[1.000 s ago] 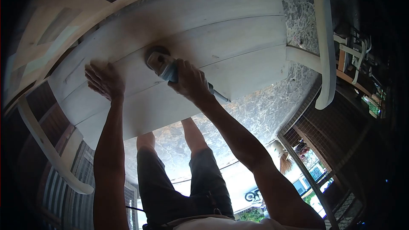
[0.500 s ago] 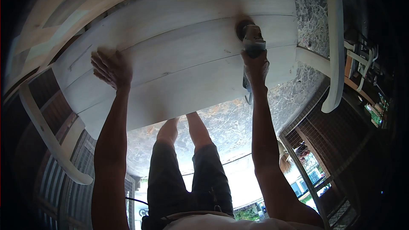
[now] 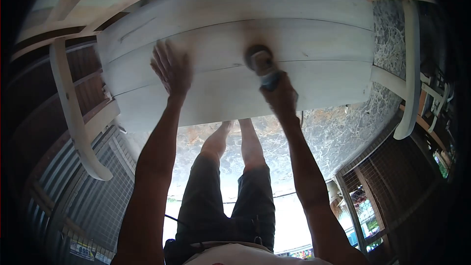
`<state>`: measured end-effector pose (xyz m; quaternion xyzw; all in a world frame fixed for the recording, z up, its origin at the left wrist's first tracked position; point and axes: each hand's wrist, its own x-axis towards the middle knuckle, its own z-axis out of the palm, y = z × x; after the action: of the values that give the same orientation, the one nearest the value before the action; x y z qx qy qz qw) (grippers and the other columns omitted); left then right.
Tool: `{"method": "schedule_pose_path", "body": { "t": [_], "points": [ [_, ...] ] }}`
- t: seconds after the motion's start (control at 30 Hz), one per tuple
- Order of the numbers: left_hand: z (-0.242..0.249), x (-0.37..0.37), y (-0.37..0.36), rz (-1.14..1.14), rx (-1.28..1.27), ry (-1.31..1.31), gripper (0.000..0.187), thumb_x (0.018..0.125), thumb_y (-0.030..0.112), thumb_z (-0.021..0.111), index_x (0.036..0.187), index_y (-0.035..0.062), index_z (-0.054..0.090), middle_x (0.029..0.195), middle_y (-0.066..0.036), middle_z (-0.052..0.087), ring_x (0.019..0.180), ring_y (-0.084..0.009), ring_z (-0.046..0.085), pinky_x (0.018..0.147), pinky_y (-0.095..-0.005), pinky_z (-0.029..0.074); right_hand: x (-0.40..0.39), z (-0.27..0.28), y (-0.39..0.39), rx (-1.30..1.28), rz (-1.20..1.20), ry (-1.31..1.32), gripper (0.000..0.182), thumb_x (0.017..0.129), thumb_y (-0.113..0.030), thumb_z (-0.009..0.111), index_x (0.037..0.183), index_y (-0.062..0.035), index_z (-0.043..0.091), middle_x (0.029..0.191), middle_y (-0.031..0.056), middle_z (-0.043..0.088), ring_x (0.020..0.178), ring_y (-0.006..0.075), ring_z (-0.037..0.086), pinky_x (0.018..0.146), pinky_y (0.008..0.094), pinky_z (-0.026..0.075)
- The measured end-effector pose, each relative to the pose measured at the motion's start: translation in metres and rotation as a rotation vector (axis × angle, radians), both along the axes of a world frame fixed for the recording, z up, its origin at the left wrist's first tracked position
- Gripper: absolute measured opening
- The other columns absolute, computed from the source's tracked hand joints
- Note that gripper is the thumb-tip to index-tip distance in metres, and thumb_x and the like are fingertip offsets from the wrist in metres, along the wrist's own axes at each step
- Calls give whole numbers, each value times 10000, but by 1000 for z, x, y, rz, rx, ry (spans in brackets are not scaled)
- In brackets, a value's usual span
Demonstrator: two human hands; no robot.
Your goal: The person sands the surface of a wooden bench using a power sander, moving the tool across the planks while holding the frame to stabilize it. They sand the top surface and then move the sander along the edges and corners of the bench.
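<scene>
A pale, whitewashed plank seat [image 3: 324, 44] of a wooden bench fills the upper part of the head view. My right hand [image 3: 280, 97] grips a hand-held sander [image 3: 261, 64] whose round pad presses on the middle plank. The pad is blurred. My left hand [image 3: 171, 68] lies flat on the planks to the left of the sander, fingers spread, holding nothing.
Curved white armrests stand at the left [image 3: 73, 118] and right [image 3: 409, 68] ends of the bench. Marbled floor [image 3: 338, 132] lies below, with my legs [image 3: 230, 167] over it. A mesh fence [image 3: 98, 186] runs at lower left, and more wooden furniture [image 3: 431, 103] at right.
The sander and my right hand have swept from the right part of the planks back toward the middle. The view has shifted right, so the bench and my left hand sit further right in frame.
</scene>
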<state>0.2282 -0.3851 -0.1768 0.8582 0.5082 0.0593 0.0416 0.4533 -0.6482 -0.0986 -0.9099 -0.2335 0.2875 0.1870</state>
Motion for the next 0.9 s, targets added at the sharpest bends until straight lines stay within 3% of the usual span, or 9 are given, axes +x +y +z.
{"method": "schedule_pose_path", "body": {
  "t": [0.03,0.07,0.13,0.17,0.27,0.43,0.6,0.7,0.9],
  "points": [
    [8,-22,-15,-5,-25,9,836,1139,557,521,1763,68,255,1830,-246,226,1688,-473,208,1333,-693,177,16,20,-2,-56,-180,87,650,825,-315,884,1361,-95,589,1034,164,781,946,371,791,901,517,633],
    [11,-45,-30,13,-24,19,835,1138,550,527,1763,68,257,1830,-244,225,1688,-473,206,1332,-693,177,32,6,-23,-35,-262,-7,619,831,-350,872,1331,-99,606,980,150,783,890,357,791,855,513,628],
    [11,-78,-56,48,-31,30,832,1136,535,541,1763,67,259,1832,-242,224,1689,-473,204,1332,-692,177,63,-5,-53,-31,-393,-122,623,841,-426,855,1269,-35,627,1015,206,791,919,425,786,846,565,595],
    [13,-81,-57,58,-36,28,832,1136,535,540,1764,67,259,1832,-241,224,1689,-473,204,1332,-691,176,70,-10,-63,-6,-446,-164,655,852,-440,848,1277,2,620,1017,241,786,934,466,775,856,584,589],
    [17,-84,-66,84,-52,15,831,1133,529,546,1764,70,260,1834,-235,226,1689,-473,206,1332,-688,175,64,-11,-64,-5,-458,-159,668,864,-454,844,1289,11,622,1019,252,787,930,470,778,845,576,593],
    [12,-84,-65,79,-40,-9,818,1129,510,563,1763,81,273,1835,-218,237,1690,-464,208,1332,-685,176,-31,10,18,-74,-158,69,656,850,-354,861,1352,-44,574,1121,230,760,1032,442,769,928,569,594],
    [-1,-91,-65,57,-8,-33,835,1127,544,549,1770,102,251,1839,-213,228,1698,-448,203,1336,-693,168,-112,-4,65,161,474,-104,729,760,-334,1010,1247,-28,563,1046,190,686,947,384,776,801,471,668],
    [1,-93,-67,52,-3,-44,827,1132,544,541,1774,114,247,1840,-213,228,1698,-446,208,1339,-688,168,-105,-3,61,113,508,-98,714,759,-344,1009,1214,-37,553,1029,189,680,921,377,776,786,465,673],
    [1,-88,-68,60,18,-4,815,1140,551,524,1774,115,257,1837,-217,239,1691,-447,231,1340,-682,178,-24,8,10,-5,346,-143,679,796,-330,965,1247,-45,547,1080,214,695,964,444,771,813,555,659]
  ]
}}
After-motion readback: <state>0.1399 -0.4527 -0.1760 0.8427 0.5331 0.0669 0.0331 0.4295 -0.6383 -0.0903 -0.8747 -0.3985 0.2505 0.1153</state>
